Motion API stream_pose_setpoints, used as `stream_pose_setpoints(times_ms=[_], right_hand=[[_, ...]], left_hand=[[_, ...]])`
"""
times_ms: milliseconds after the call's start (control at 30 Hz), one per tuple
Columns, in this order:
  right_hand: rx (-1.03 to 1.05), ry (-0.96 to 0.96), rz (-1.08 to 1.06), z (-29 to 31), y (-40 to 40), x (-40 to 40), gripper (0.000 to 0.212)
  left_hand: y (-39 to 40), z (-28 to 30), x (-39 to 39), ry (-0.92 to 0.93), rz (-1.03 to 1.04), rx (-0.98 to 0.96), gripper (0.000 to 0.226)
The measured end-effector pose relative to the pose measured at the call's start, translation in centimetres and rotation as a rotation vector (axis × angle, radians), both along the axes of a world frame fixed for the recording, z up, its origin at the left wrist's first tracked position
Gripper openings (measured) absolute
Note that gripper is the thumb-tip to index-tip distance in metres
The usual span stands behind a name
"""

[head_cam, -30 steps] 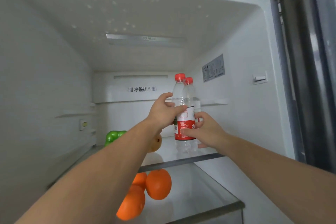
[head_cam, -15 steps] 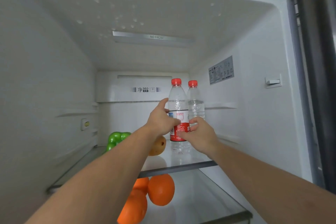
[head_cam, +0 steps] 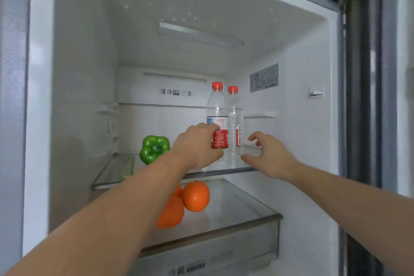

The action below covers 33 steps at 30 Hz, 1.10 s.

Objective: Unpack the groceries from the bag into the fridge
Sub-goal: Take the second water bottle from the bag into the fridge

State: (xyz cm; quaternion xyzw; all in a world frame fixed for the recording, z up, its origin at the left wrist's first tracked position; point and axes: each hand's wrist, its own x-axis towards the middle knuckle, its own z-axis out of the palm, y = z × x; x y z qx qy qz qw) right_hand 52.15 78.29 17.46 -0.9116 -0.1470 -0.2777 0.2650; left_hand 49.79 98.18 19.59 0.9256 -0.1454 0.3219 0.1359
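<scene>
Centre frame, upper shelf (head_cam: 116,182): two water bottles (head_cam: 216,116) standing, pepper (head_cam: 154,149) beside; oranges (head_cam: 195,196) below. My left hand (head_cam: 197,148) loose against bottle, right hand (head_cam: 268,157) open, empty. Bag unseen; remainder unknown.

Oranges (head_cam: 195,196) partly behind forearm (head_cam: 125,204)
</scene>
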Motion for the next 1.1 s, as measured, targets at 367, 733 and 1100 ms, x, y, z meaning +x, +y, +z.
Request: stream_pose_setpoints(times_ms=[367, 733, 1100], right_hand=[[-0.103, 0.030, -0.041, -2.7, -3.0, -10.5, 0.055], [0.162, 0.184, -0.029, -9.8, -13.6, -26.9, 0.050], [0.117, 0.190, -0.498, -12.5, -27.6, -40.8, 0.047]], left_hand=[[-3.1, -4.2, -8.2, 0.025, -0.108, 0.134, 0.072], [-13.4, -10.5, -20.8, 0.245, -0.336, -0.140, 0.064], [-28.8, -13.7, -27.1, 0.215, -0.618, 0.096, 0.062]])
